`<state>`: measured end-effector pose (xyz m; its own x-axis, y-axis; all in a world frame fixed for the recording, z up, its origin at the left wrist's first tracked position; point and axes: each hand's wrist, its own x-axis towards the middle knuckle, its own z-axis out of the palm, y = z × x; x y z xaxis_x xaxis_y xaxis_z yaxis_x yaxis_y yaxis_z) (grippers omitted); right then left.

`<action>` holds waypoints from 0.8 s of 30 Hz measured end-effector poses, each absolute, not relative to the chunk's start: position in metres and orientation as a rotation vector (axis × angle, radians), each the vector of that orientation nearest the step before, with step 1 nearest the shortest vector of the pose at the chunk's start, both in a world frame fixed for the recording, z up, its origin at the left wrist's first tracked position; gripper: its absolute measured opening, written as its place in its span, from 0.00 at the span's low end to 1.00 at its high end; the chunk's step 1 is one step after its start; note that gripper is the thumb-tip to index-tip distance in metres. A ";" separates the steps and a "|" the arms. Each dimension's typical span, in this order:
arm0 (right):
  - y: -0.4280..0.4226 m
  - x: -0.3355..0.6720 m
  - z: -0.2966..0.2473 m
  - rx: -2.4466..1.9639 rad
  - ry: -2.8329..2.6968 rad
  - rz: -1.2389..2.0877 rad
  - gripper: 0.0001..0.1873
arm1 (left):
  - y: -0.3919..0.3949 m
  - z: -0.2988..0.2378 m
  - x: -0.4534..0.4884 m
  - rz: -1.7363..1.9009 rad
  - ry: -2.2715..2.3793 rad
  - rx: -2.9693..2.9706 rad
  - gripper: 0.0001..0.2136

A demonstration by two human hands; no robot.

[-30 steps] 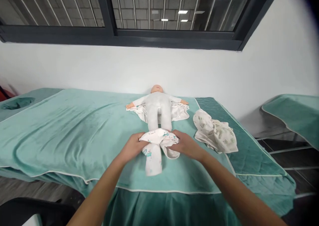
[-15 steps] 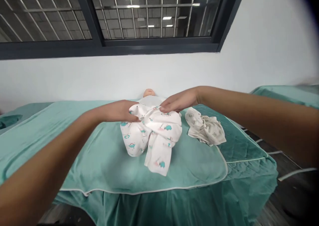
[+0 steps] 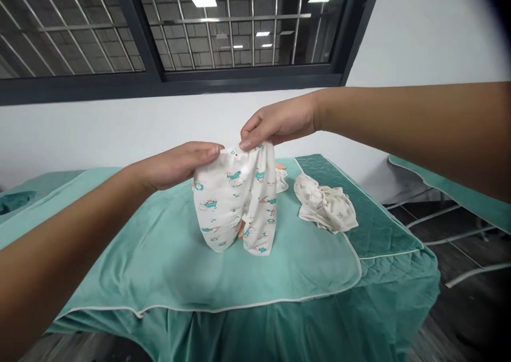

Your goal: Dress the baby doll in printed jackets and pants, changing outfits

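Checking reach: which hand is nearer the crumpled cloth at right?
Right. The right hand holds the patterned pants, up and left of the crumpled cloth; the left hand holds their other side, farther left.

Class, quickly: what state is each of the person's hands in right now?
Left hand: closed, holding the top edge of white cloth trousers with a teal print.
Right hand: closed, pinching the same trousers' top edge.

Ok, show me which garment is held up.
The teal-printed white pants, hanging from the left hand and right hand; the crumpled cream garment and mostly hidden white cloth lie on the bed.
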<state>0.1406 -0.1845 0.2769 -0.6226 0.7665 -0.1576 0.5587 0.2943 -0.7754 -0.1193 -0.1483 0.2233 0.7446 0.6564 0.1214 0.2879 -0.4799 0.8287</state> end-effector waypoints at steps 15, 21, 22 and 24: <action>-0.178 0.165 0.245 -1.660 -2.387 0.722 0.21 | -0.150 0.189 -0.135 0.503 1.293 2.638 0.22; -0.185 0.109 0.211 -1.126 -1.990 0.683 0.24 | -0.162 0.194 -0.127 1.200 1.058 2.024 0.18; -0.185 0.097 0.207 -1.076 -1.932 0.664 0.23 | -0.165 0.199 -0.124 1.251 0.946 1.955 0.17; -0.184 0.076 0.204 -1.041 -1.855 0.606 0.22 | -0.171 0.207 -0.117 1.274 0.734 1.891 0.15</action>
